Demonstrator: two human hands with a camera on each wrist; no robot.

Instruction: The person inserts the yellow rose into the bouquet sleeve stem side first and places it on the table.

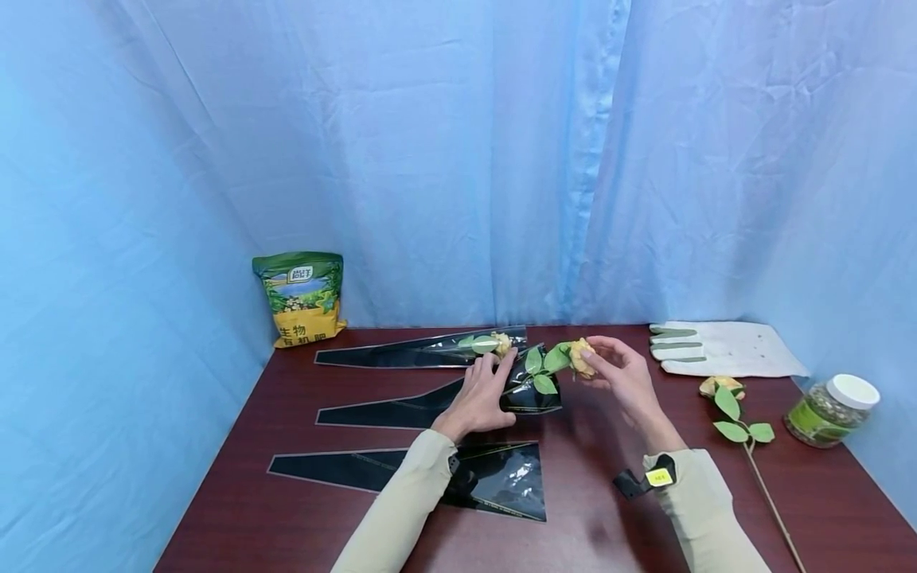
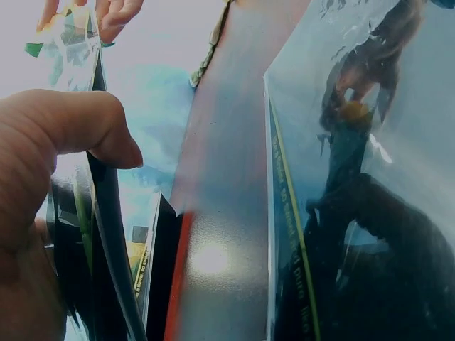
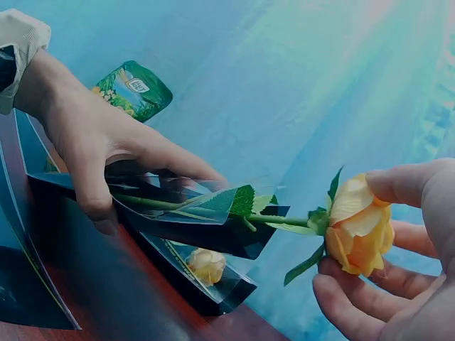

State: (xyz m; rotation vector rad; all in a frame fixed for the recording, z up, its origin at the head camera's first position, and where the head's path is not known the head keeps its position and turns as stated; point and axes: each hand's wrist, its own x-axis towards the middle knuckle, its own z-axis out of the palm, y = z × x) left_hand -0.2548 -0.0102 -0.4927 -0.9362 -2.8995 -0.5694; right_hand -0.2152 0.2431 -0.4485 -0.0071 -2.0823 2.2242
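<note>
My right hand (image 1: 626, 380) holds a yellow artificial rose (image 3: 361, 226) by its bloom, thumb on one side and fingers on the other. Its stem and green leaves run leftward into the mouth of the middle flower sleeve (image 1: 401, 411), clear on one face and black on the other. My left hand (image 1: 476, 398) grips that sleeve near its wide end; the right wrist view shows the thumb on the near side and fingers behind. The bloom sits outside the sleeve's opening, while the stem's lower end is hidden inside.
Behind lies another sleeve (image 1: 387, 355) with a yellow rose in it; in front, a flat sleeve (image 1: 509, 477). A fertilizer bag (image 1: 301, 298) stands back left. To the right are white gloves (image 1: 745, 350), a loose rose (image 1: 762, 477) and a white-lidded jar (image 1: 831, 411).
</note>
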